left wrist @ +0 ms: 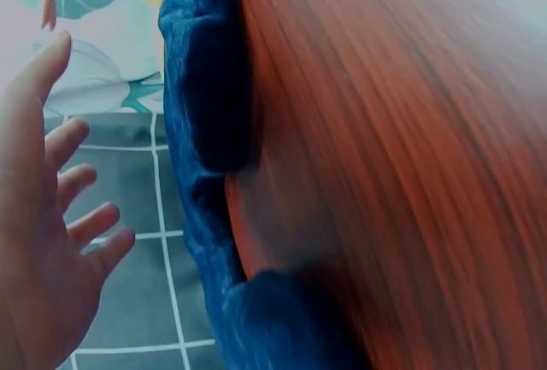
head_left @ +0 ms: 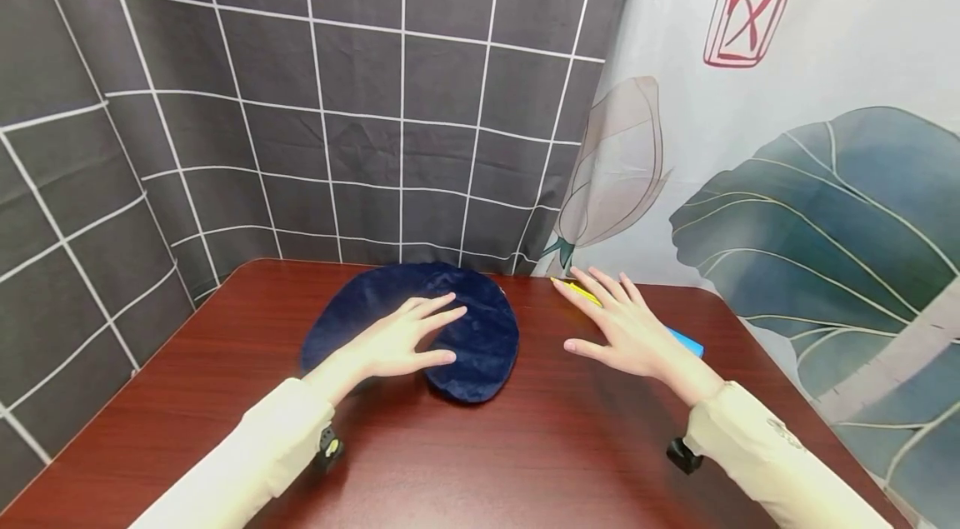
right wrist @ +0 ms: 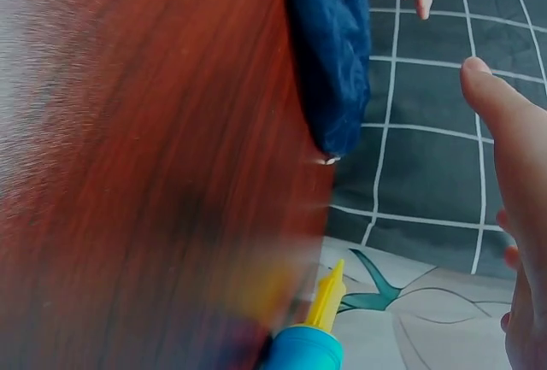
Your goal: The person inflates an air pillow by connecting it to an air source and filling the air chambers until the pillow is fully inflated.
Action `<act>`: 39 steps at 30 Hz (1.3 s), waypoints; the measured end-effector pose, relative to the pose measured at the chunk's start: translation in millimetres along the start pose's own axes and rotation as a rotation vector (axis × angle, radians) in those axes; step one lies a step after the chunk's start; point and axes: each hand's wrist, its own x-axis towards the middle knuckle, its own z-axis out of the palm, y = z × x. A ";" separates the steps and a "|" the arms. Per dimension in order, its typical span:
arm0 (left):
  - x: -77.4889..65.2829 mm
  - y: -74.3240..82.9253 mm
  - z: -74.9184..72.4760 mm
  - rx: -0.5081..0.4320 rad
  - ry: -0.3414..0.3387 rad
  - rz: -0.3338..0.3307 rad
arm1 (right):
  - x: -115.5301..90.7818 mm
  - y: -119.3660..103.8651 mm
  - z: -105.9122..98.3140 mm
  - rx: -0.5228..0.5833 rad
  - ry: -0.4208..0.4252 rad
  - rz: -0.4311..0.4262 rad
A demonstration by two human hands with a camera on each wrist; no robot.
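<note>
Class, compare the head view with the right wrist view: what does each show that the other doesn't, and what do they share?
Only the head view: the red seal print, the big leaf print and the cream sleeves.

Only the right wrist view: the join where the yellow nozzle meets the blue body; in the head view the right hand covers it.

Both: parts of the left hand and right hand, the navy cushion, some yellow and blue, the table and the grid curtain.
</note>
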 end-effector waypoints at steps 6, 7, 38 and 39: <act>13.6 9.3 9.4 0.005 0.023 -0.013 | 10.7 2.5 6.1 0.007 -0.011 -0.008; 15.5 11.3 10.5 -0.005 0.026 -0.024 | 12.2 3.1 6.8 0.007 -0.007 -0.013; 24.6 53.8 46.9 -0.232 -0.058 -0.212 | 38.0 6.7 25.5 0.093 -0.039 -0.034; 24.6 52.6 46.5 -0.234 -0.065 -0.198 | 39.1 6.9 26.4 0.102 -0.042 -0.036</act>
